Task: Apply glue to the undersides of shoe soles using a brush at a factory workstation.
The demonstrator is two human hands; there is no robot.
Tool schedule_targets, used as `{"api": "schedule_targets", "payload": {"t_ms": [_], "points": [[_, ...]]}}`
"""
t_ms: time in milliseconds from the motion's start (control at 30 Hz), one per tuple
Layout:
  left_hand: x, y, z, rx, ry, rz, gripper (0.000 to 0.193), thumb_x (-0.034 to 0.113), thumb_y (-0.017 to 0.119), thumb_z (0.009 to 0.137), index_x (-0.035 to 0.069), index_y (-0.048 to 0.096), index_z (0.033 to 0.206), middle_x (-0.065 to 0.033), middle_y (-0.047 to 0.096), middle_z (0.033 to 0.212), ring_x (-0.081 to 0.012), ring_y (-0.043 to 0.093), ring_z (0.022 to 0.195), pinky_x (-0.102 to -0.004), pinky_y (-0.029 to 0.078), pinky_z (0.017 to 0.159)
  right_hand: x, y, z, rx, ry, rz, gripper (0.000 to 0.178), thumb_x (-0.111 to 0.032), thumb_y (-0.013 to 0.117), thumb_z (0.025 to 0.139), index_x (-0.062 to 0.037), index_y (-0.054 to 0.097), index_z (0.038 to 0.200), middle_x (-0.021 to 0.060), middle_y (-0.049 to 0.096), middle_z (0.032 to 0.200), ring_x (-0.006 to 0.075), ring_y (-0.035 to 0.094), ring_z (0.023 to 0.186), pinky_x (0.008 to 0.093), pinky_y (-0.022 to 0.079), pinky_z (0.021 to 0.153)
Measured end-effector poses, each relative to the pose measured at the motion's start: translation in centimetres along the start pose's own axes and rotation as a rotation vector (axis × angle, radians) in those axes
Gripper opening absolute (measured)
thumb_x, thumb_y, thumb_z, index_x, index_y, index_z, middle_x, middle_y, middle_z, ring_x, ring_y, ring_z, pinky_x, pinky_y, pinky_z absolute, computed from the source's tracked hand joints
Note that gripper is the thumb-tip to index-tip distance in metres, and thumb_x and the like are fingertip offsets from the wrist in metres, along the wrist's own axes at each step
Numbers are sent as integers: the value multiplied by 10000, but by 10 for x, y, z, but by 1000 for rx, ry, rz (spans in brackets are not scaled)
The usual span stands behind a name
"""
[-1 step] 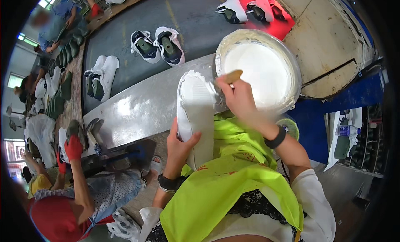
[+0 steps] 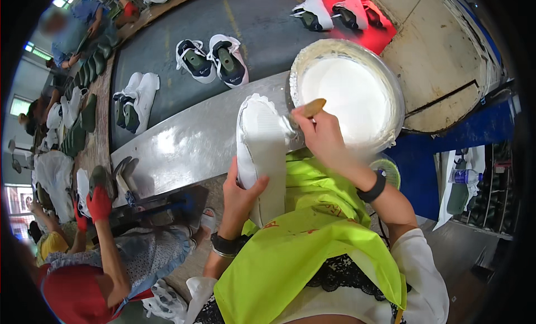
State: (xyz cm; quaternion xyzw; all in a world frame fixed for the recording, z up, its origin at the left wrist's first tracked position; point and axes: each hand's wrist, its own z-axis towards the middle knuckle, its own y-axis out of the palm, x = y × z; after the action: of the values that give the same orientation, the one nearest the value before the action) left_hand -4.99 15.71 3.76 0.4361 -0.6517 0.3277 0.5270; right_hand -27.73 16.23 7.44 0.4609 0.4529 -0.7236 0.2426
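Note:
My left hand (image 2: 240,193) grips a white shoe upper (image 2: 259,140) around its lower part, fingers on the left side and thumb across it. The upper's underside faces up, and a frilled edge runs round its far end. Between the fingers of my right hand (image 2: 322,135) is a brush (image 2: 311,108) with a wooden handle. Its white-coated bristles are at the upper's right edge. Just beyond my right hand stands a round metal bowl (image 2: 395,95) of white liquid, its rim crusted with dried white residue.
On the dark conveyor belt (image 2: 178,22) stand several white shoes on green lasts (image 2: 228,61). Red light falls on shoes at the far right. A metal ledge (image 2: 184,140) edges the belt. At left, a red-gloved co-worker (image 2: 100,204) handles a green last beside pincers (image 2: 124,176).
My right hand and the brush have shifted slightly nearer to me along the upper's right edge. The co-worker's red-gloved hand has moved down a little. My left hand holds its place.

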Motion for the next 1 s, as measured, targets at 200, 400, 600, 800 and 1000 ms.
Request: {"api": "schedule_targets", "payload": {"t_ms": [200,400,600,800,1000], "points": [[11,0,-2,-37,-29,-35,671,99,731,801,-56,401,1365,-123,610,1166,-148,605,989,-286,503,848,-31,4,21,-21,-242,7,182,-160,586,908,1,654,959,208,652,860,359,643,812,387,504,690],[0,-1,-2,9,49,55,619,148,749,787,-17,454,1305,-102,610,1127,-158,598,984,-294,500,838,-34,20,-7,-50,-578,-37,191,-113,523,896,-45,649,1023,165,645,953,317,626,912,363,501,699],[4,-3,-1,-133,16,206,679,134,703,844,-16,355,1407,-114,566,1218,-165,560,1066,-293,472,896,-34,23,36,-34,-106,148,219,-160,547,910,8,660,992,223,646,822,358,639,738,381,493,647],[2,-7,-9,19,31,-51,559,110,713,822,-23,449,1296,-106,608,1139,-151,602,991,-288,502,841,-19,8,-16,-49,-33,12,230,-178,562,924,24,660,977,226,658,814,377,650,765,369,503,687],[11,-11,-11,-35,-22,-57,628,145,723,828,-46,415,1342,-116,606,1162,-152,598,1002,-285,498,852,-44,-5,-17,-119,-63,-32,186,-116,580,924,7,682,1016,115,680,790,117,608,701,274,474,636]]}}
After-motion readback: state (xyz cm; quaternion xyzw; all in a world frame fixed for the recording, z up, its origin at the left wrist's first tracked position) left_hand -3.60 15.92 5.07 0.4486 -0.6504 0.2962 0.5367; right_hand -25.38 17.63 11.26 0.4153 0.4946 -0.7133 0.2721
